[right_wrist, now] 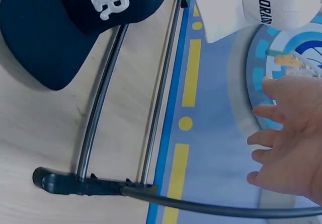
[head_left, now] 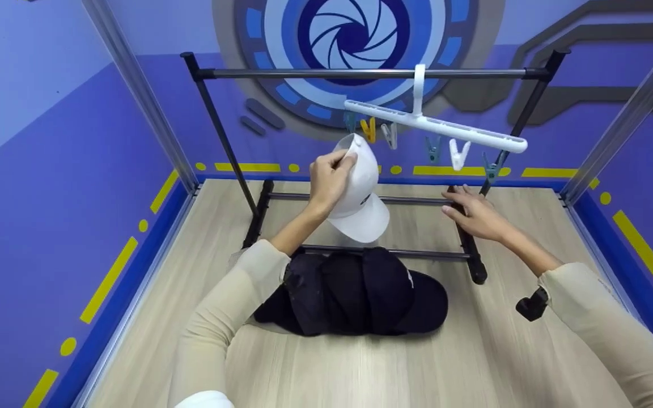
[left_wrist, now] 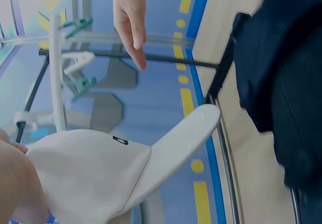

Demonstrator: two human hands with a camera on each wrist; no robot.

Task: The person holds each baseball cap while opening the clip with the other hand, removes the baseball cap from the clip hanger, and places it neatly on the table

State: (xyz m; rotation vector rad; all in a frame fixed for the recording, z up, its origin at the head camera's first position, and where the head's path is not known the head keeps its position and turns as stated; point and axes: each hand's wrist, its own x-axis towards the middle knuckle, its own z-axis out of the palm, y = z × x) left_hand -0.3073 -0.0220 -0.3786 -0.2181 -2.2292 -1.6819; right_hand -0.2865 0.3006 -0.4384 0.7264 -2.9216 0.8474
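Note:
My left hand (head_left: 329,180) pinches the back edge of a white baseball cap (head_left: 365,170) and holds it up, brim hanging down. Dark lettering reading "COLORADO" runs across the cap's front (right_wrist: 282,5) in the right wrist view. The cap's top edge comes close under a yellow clothespin (head_left: 368,130) on the left part of a white clip hanger (head_left: 465,132). My right hand (head_left: 476,216) has its fingers spread and holds nothing; in the head view it overlaps the rack's right foot bar. More clothespins, white and teal, hang along the hanger.
A black-and-grey rack (head_left: 304,73) carries the hanger on its top rail. In front of it, a row of nested dark caps (head_left: 343,292) lies on the wood-grain table (head_left: 326,374); the front one bears a white "R" (right_wrist: 110,3). Blue-purple panels (head_left: 66,187) enclose the table.

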